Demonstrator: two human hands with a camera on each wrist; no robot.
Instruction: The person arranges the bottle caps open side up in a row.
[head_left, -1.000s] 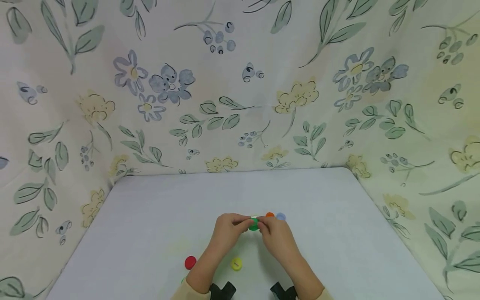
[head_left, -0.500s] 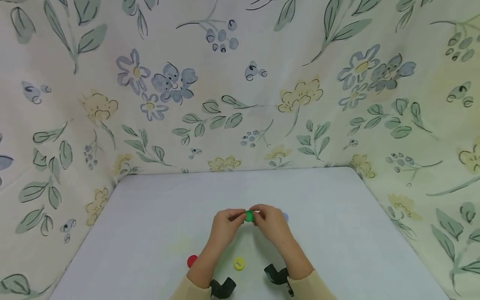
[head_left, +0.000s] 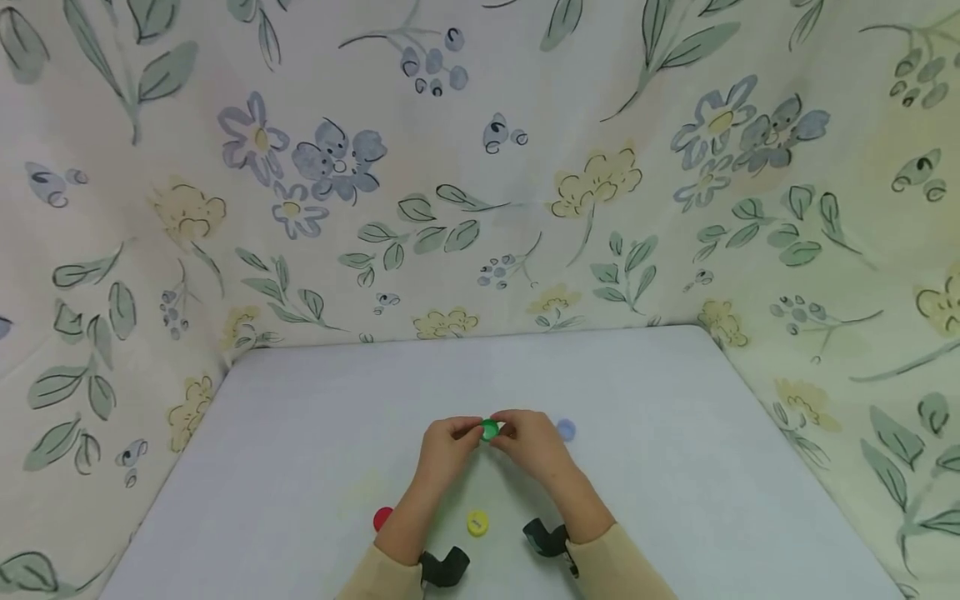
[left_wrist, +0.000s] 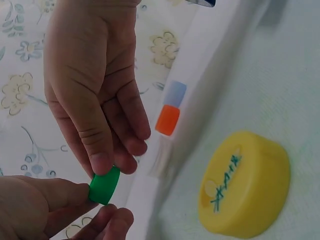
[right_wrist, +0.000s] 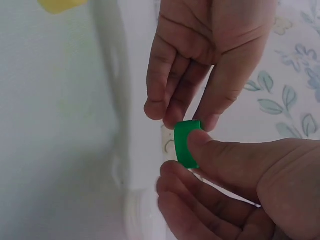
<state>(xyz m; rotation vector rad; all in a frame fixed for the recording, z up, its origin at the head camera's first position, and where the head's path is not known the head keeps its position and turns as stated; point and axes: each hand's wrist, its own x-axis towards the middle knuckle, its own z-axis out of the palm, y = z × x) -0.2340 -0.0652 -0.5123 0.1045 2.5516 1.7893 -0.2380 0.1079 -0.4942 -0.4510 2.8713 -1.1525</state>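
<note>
Cap (head_left: 490, 430), green, is held edgewise, round face toward head camera.

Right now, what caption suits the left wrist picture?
Left hand and right hand pinch a green cap, yellow cap in foreground.

Green round plastic cap (head_left: 489, 430), shallow-walled, pinched between left grip (head_left: 444, 450) and right grip (head_left: 534, 442), held up beyond yellow round plastic cap (head_left: 477, 523).
</note>
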